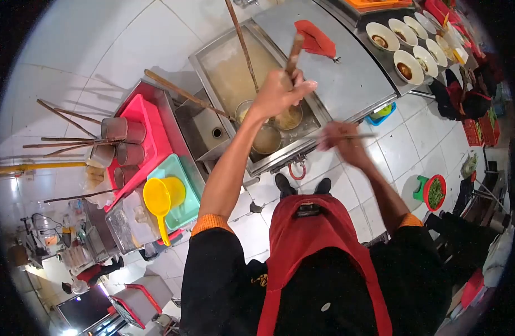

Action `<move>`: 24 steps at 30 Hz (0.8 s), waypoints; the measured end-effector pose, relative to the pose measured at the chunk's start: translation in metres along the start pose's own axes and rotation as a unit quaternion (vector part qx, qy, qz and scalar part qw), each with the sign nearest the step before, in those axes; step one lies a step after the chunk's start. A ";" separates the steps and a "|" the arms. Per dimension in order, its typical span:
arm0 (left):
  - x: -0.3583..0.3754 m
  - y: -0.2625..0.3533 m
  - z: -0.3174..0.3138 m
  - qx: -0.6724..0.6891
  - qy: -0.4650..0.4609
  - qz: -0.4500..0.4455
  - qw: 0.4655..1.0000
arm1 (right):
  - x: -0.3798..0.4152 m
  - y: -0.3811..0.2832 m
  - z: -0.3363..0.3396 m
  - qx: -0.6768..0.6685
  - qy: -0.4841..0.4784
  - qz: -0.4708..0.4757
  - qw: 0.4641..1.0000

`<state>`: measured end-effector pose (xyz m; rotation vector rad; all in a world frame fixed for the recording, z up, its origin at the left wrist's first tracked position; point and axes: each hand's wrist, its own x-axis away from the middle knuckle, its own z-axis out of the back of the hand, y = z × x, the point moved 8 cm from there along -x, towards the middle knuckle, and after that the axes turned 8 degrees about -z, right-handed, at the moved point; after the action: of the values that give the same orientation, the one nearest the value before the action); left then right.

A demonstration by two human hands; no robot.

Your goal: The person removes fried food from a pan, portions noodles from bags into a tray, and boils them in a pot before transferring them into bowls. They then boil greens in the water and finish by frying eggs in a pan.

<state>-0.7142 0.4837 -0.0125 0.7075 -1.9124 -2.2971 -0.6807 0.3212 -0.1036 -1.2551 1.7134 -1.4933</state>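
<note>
A steel vat [226,64] of cloudy liquid holds several round strainers, one of them a strainer [267,139] near its front edge. Above the vat, my left hand [280,92] is closed round a thick wooden handle [295,54] that points up and away. My right hand [341,139], blurred, is beyond the vat's front right corner, closed on a thin stick [355,136] lying roughly level. Two more long wooden handles [184,92] lean out of the vat. What the lower end of the thick handle joins is partly hidden by my left hand.
A red cloth [315,39] lies on the steel counter [352,73]. Several bowls [407,66] with dark sauce stand at the right. Left are a pink tub [151,134] with strainers and a yellow ladle [165,196]. Another person [464,95] is at the far right.
</note>
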 end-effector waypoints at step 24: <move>0.003 0.010 0.000 -0.051 0.013 -0.046 0.998 | -0.001 0.024 -0.025 0.109 0.062 -0.045 0.991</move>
<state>-0.7191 0.4805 -0.0036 0.8255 -1.7720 -2.4072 -0.7083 0.3323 -0.1207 -1.1591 1.5352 -1.7918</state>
